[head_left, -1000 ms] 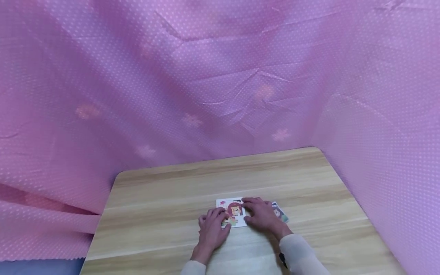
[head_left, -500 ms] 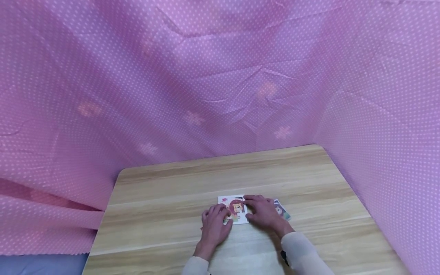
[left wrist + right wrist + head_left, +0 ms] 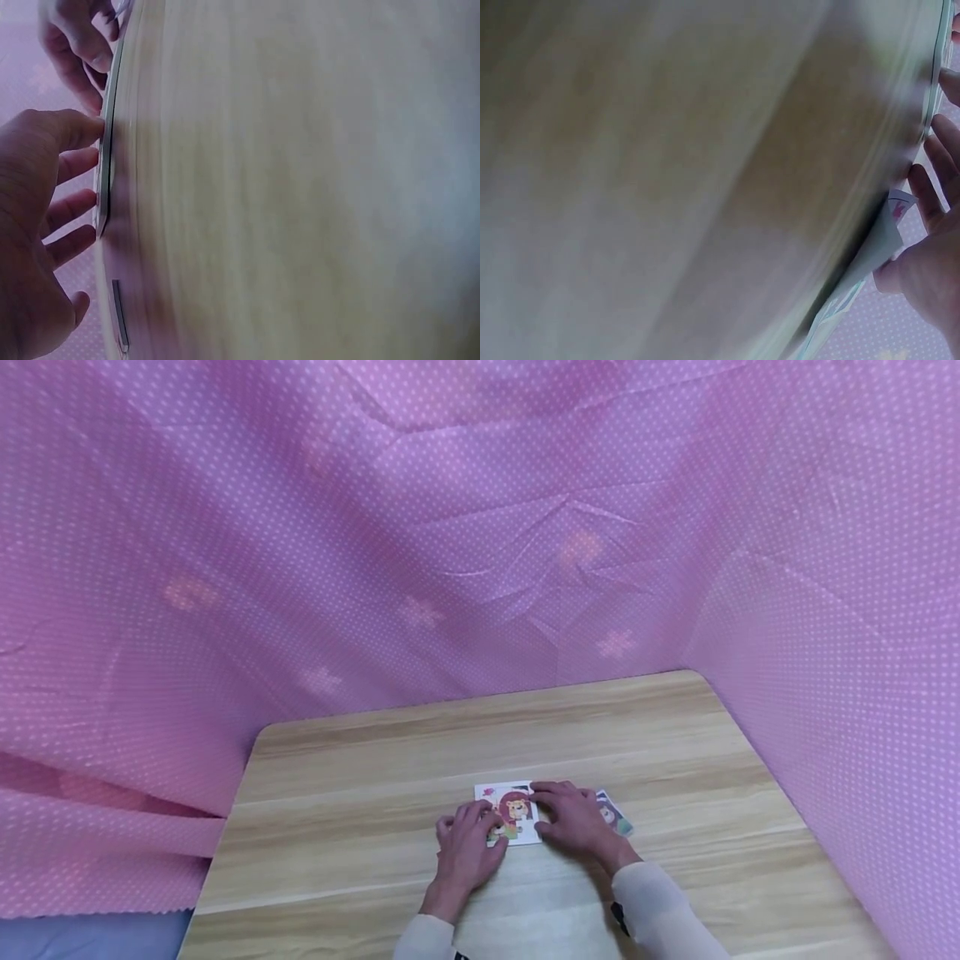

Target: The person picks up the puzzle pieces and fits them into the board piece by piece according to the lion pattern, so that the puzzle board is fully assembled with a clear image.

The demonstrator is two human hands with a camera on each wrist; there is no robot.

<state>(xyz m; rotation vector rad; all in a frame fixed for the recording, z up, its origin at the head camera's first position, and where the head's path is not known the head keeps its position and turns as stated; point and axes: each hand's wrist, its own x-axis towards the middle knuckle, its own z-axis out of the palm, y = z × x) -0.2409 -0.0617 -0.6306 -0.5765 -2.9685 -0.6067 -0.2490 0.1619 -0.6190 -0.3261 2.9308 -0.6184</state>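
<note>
A small square jigsaw puzzle (image 3: 516, 810) with a lion picture lies flat on the wooden table (image 3: 360, 810). My left hand (image 3: 467, 850) rests over its left part, fingers on the picture and thumb at the near edge. At the right side my right hand (image 3: 573, 818) touches the puzzle with fingertips near the far corner and thumb near the front corner. In the left wrist view the puzzle board (image 3: 107, 169) shows edge-on, with fingers (image 3: 71, 206) of my left hand spread along it. The lower left of the picture is hidden under my left hand.
A dark picture card (image 3: 615, 814) lies partly under my right hand; the right wrist view shows its raised pale edge (image 3: 881, 240). A thin flat piece (image 3: 120, 315) lies beyond my left hand's little finger. Pink dotted cloth (image 3: 420, 543) surrounds the table.
Both hands stay in place on the puzzle, with only tiny finger shifts. The whole view has drifted slightly as the head moved.
</note>
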